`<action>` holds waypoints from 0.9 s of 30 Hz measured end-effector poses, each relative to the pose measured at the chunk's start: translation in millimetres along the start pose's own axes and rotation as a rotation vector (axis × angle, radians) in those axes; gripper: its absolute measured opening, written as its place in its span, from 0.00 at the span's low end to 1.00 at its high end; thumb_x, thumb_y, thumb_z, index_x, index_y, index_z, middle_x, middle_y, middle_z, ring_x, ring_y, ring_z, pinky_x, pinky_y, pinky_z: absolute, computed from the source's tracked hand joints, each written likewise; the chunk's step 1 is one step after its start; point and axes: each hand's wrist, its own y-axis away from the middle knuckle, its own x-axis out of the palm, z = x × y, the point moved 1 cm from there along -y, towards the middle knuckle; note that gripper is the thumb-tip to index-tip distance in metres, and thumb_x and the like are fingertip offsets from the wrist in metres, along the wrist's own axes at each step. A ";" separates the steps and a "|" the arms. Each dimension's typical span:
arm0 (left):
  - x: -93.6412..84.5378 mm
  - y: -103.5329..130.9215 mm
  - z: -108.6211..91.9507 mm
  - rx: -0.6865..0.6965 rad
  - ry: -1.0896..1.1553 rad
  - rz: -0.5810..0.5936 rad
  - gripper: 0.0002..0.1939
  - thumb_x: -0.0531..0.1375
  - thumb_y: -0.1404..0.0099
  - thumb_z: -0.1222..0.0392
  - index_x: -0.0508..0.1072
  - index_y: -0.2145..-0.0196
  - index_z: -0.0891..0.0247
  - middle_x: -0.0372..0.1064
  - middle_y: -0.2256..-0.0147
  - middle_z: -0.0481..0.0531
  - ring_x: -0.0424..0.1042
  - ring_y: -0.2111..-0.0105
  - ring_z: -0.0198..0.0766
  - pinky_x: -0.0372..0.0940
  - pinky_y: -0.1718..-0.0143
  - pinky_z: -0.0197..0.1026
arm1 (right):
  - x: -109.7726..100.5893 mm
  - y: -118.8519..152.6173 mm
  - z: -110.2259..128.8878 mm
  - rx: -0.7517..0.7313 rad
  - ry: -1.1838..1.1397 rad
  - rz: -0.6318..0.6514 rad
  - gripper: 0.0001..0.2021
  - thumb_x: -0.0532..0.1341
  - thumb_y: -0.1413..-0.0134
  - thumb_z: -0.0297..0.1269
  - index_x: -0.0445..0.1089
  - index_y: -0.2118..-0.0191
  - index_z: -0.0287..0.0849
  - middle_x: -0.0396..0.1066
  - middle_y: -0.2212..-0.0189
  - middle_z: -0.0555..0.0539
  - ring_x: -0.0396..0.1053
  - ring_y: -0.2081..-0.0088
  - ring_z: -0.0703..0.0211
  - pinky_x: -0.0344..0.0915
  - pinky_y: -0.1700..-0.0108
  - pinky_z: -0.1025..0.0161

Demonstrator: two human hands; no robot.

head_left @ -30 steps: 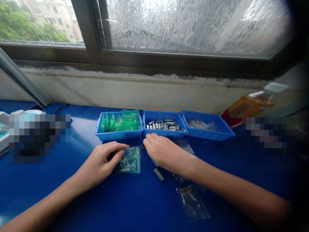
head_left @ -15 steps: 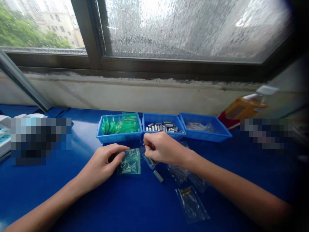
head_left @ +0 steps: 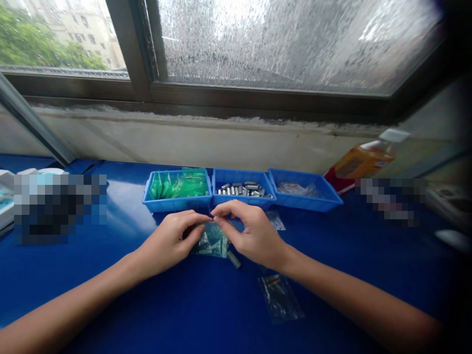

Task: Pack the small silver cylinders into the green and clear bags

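Observation:
My left hand [head_left: 173,241] pinches the left edge of a clear green-tinted bag [head_left: 212,241] above the blue table. Thumb and forefinger of my right hand [head_left: 254,233] come together at the bag's top edge, close to my left fingertips; whatever they hold is too small to make out. A metal cylinder [head_left: 234,259] lies just right of the bag. Nearer to me, a clear bag [head_left: 282,297] with a brass-coloured piece in it rests on the table. Another clear bag [head_left: 276,220] shows behind my right hand.
Three blue bins stand in a row: green bags in the left bin [head_left: 177,202], metal cylinders in the middle bin [head_left: 243,199], clear bags in the right bin [head_left: 309,202]. A tilted bottle [head_left: 363,160] leans at the right. Blurred items lie at both sides.
My right hand has moved left and down to the green bag's top edge, meeting my left fingertips. The green bag has shifted closer to the metal cylinder.

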 end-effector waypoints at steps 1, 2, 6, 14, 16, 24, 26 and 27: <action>0.3 0.7 -0.2 -0.011 0.017 -0.002 0.14 0.51 0.36 0.62 0.72 0.56 0.63 0.72 0.66 0.52 0.69 0.68 0.35 0.63 0.65 0.36 | 1.1 0.8 0.3 0.046 -0.036 -0.021 0.05 0.56 0.46 0.29 0.67 0.63 0.39 0.71 0.69 0.48 0.69 0.66 0.63 0.66 0.65 0.66; 0.5 1.5 -0.2 -0.028 0.039 0.001 0.14 0.51 0.36 0.62 0.72 0.56 0.63 0.72 0.66 0.52 0.69 0.67 0.35 0.63 0.65 0.36 | 2.7 1.8 0.4 0.086 -0.066 -0.031 0.05 0.57 0.47 0.30 0.67 0.63 0.39 0.72 0.69 0.48 0.70 0.66 0.63 0.66 0.67 0.67; 0.5 4.8 -0.8 -0.124 0.168 0.014 0.15 0.51 0.36 0.61 0.72 0.56 0.64 0.72 0.61 0.53 0.70 0.64 0.37 0.64 0.64 0.36 | 9.9 4.5 -0.1 0.097 -0.077 -0.038 0.03 0.60 0.49 0.30 0.69 0.66 0.39 0.72 0.66 0.47 0.70 0.62 0.62 0.66 0.63 0.66; 0.1 8.0 -3.0 -0.227 0.334 0.012 0.16 0.52 0.36 0.57 0.71 0.55 0.66 0.72 0.58 0.54 0.71 0.62 0.39 0.65 0.63 0.37 | 18.7 4.6 -1.8 0.072 -0.066 -0.008 0.03 0.59 0.48 0.29 0.70 0.69 0.40 0.69 0.68 0.47 0.67 0.65 0.63 0.65 0.63 0.63; 0.4 8.1 -2.3 -0.230 0.349 0.003 0.16 0.52 0.36 0.57 0.72 0.55 0.66 0.72 0.58 0.54 0.71 0.62 0.39 0.66 0.62 0.37 | 20.0 5.4 -1.1 0.046 -0.051 -0.016 0.03 0.59 0.48 0.29 0.71 0.68 0.40 0.69 0.67 0.47 0.67 0.64 0.63 0.65 0.62 0.64; 2.8 8.9 -2.9 -0.207 0.270 -0.021 0.15 0.53 0.37 0.60 0.72 0.55 0.65 0.72 0.57 0.54 0.71 0.59 0.40 0.65 0.57 0.40 | 12.1 4.1 -0.7 -0.232 0.381 0.044 0.08 0.51 0.42 0.28 0.67 0.65 0.35 0.69 0.65 0.41 0.65 0.60 0.57 0.63 0.58 0.58; 4.0 9.3 -1.3 -0.220 0.279 -0.011 0.15 0.53 0.37 0.60 0.72 0.55 0.64 0.72 0.57 0.54 0.71 0.59 0.40 0.65 0.57 0.40 | 10.9 5.3 -0.9 -0.255 0.461 0.087 0.09 0.50 0.41 0.29 0.67 0.65 0.35 0.69 0.67 0.41 0.65 0.61 0.56 0.62 0.59 0.58; 4.5 9.5 -0.1 -0.233 0.290 0.000 0.15 0.53 0.37 0.60 0.72 0.55 0.65 0.73 0.58 0.54 0.71 0.59 0.41 0.65 0.58 0.40 | 10.9 6.5 -0.6 -0.252 0.480 0.105 0.09 0.50 0.41 0.29 0.67 0.65 0.35 0.69 0.68 0.42 0.64 0.62 0.56 0.62 0.60 0.58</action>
